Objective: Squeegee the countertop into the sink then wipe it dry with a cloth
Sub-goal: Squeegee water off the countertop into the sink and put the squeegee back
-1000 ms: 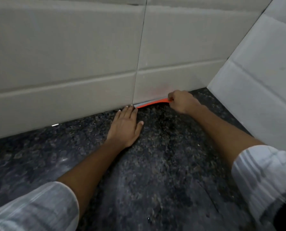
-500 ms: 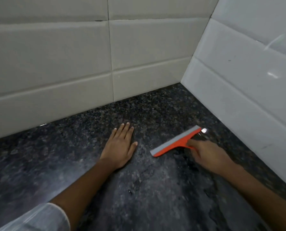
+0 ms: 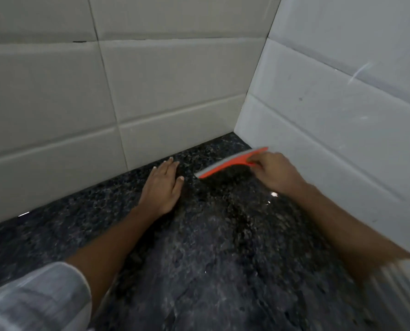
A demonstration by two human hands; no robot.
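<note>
The person is leaning over the dark speckled counter (image 3: 223, 259), both arms reaching toward the corner where the back tiled wall (image 3: 151, 80) is meeting the side tiled wall (image 3: 342, 103). The right hand (image 3: 274, 173) is gripping the orange squeegee (image 3: 230, 162) by its handle, fingers curled closed around it, and the blade is lying slantwise near the corner, its far end just beside the side wall (the hand and tool are blurred, so whether the grey edge is pressing on the stone is hard to say). The left hand (image 3: 163, 185) is lying flat, palm down, fingers stretched out and holding nothing, just left of the squeegee's near end and close to the back wall. Pale striped sleeves (image 3: 32, 299) are showing at the bottom corners. The counter is glinting wetly near the right wrist.
</note>
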